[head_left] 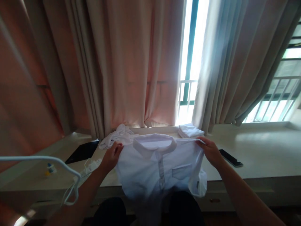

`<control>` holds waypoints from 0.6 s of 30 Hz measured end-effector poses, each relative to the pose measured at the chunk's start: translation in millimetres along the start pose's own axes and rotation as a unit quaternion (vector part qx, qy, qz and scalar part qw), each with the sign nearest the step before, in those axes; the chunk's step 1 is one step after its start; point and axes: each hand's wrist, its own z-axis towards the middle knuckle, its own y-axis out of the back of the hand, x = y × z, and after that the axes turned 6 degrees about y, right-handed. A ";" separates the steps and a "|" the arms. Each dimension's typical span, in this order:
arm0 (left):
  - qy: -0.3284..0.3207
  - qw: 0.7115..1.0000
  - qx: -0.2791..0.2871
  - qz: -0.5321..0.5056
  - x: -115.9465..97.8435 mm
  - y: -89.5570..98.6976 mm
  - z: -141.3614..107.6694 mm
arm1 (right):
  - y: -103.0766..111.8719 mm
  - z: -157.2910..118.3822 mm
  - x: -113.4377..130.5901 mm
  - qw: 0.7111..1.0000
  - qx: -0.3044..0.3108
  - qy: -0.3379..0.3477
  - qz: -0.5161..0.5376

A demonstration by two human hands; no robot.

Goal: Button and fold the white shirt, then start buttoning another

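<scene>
A white collared shirt hangs spread between my two hands, its front facing me. Its collar is at the top, and a button placket and a chest pocket show below. My left hand pinches the shirt at the shoulder on the left. At the other shoulder my right hand grips the cloth, with a sleeve hanging down beneath it. The shirt's lower part drops between my dark-clothed knees, where it is dim and blurred.
On the white ledge lie a crumpled white cloth, a folded white stack, a phone, a flat black object and a small bottle. A white curved rod juts in at left. Curtains hang behind.
</scene>
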 end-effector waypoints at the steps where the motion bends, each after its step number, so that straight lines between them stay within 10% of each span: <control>1: -0.008 1.000 0.014 0.018 -4.4 3.1 7.4 | 4.2 3.7 4.8 0.999 0.004 -0.006 -0.036; 6: -0.042 0.980 0.148 0.123 -17.5 6.0 39.8 | 20.5 14.2 -2.2 0.985 0.035 -0.074 -0.149; 11: -0.046 0.975 0.176 0.129 -12.9 6.9 46.9 | 47.9 8.6 -10.3 0.984 0.103 -0.140 0.030; 14: -0.011 0.967 0.219 0.133 -1.9 -29.3 17.0 | 43.3 -1.8 4.3 0.963 0.134 -0.179 0.154; 18: 0.029 0.936 0.345 0.059 6.6 -126.2 -65.3 | 25.0 -19.9 35.9 0.954 0.136 -0.198 0.178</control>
